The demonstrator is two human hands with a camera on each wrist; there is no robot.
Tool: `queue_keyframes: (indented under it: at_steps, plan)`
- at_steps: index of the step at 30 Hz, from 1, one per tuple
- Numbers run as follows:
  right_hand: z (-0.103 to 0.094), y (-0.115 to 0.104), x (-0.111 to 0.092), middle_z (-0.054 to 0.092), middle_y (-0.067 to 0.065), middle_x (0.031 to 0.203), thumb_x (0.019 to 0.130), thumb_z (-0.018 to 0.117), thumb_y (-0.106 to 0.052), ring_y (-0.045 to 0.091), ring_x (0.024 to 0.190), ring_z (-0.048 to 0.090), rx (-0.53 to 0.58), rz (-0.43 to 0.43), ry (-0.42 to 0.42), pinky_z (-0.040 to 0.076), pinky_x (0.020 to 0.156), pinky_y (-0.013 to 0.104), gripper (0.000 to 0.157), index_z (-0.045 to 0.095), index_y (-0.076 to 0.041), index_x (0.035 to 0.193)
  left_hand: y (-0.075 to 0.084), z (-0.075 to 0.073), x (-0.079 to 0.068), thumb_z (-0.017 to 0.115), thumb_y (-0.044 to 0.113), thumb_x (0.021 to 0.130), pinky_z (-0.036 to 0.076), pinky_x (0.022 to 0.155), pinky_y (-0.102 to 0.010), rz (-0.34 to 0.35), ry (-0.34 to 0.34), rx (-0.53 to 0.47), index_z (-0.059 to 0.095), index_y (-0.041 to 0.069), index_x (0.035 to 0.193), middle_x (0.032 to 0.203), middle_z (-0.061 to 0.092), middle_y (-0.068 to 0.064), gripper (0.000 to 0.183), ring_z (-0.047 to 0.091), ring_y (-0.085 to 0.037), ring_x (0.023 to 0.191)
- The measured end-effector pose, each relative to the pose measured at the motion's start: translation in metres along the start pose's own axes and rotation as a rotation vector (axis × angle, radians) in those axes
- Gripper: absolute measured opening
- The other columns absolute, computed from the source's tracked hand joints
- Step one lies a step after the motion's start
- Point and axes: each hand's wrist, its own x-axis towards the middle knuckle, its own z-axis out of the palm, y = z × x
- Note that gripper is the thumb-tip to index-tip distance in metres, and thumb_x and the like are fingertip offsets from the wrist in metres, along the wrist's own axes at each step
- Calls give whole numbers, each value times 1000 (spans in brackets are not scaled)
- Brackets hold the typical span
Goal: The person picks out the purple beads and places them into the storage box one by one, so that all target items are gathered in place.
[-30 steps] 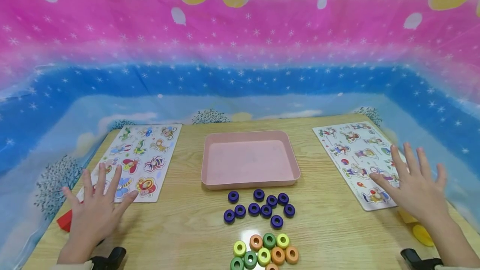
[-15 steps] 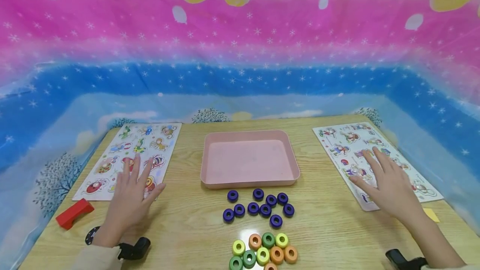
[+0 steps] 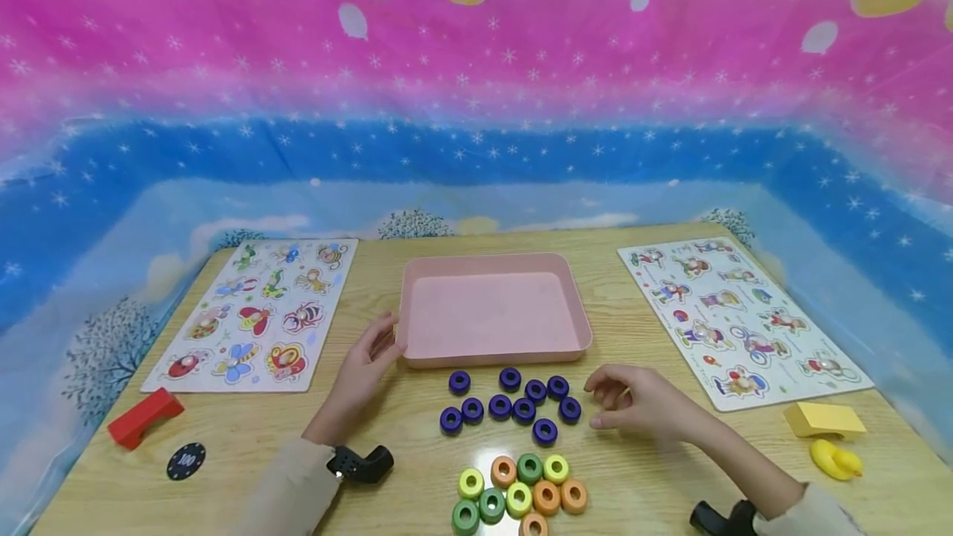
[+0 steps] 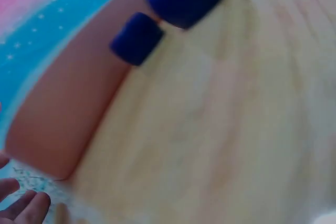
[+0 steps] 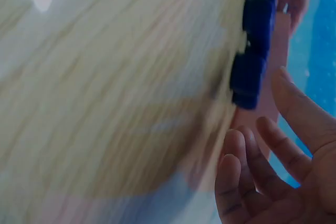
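A shallow pink tray (image 3: 491, 361) sits at the middle of the table. My left hand (image 3: 366, 361) is at its left wall, fingertips close by the corner and slightly bent. In the left wrist view, the fingers (image 4: 32, 211) show beside the tray's end (image 4: 58, 145). Several dark purple rings (image 3: 524, 410) lie loose in front of the tray. Just right of them hovers my right hand (image 3: 642, 405), fingers loosely bent and holding nothing. The right wrist view has its thumb and fingers (image 5: 233, 177) spread apart near the purple rings (image 5: 247, 77).
Several green, yellow and orange rings (image 3: 519, 500) are grouped near the front edge. Picture boards (image 3: 316, 354) (image 3: 800, 391) lie left and right. A red block (image 3: 145, 418) and black chip (image 3: 186, 461) are at left; a yellow block (image 3: 825, 420) and rubber duck (image 3: 835, 460) at right.
Both hands have moved inward from over the picture boards, the left to the tray's left side, the right beside the purple rings. Their spread fingers have bent. The chip, yellow block and duck are uncovered.
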Motion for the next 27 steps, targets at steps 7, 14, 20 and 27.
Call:
queue_keyframes:
  at_steps: [7,14,20,27]
  plan:
    - [15,2,11,52,-1,77,64,71,-32,12,68,49,22,2,-48,44,57,22,38,55,-12,92,-9,8,0,48,8,86,25,95,-28,68,-42,-84,27,6,130,133,27,-12,49,27,-23,119]
    - [20,0,15,51,-3,72,66,69,-35,10,64,48,-29,-18,-46,43,55,21,34,56,-13,88,-11,7,-1,44,13,88,23,96,-29,64,-91,-61,22,12,133,136,21,-8,50,23,-20,122]
    - [8,-10,13,52,-4,73,66,69,-34,9,66,49,-51,-17,-34,44,56,22,32,56,-14,88,-13,6,-1,44,16,88,24,95,-25,68,-83,-5,22,15,134,136,22,-5,51,25,-16,121]
    - [-25,-17,34,53,-5,73,69,68,-29,9,67,50,-120,-67,94,44,56,23,28,57,-15,91,-13,6,-1,45,19,88,24,95,-27,82,-82,0,23,14,133,136,23,-4,51,25,-16,121]
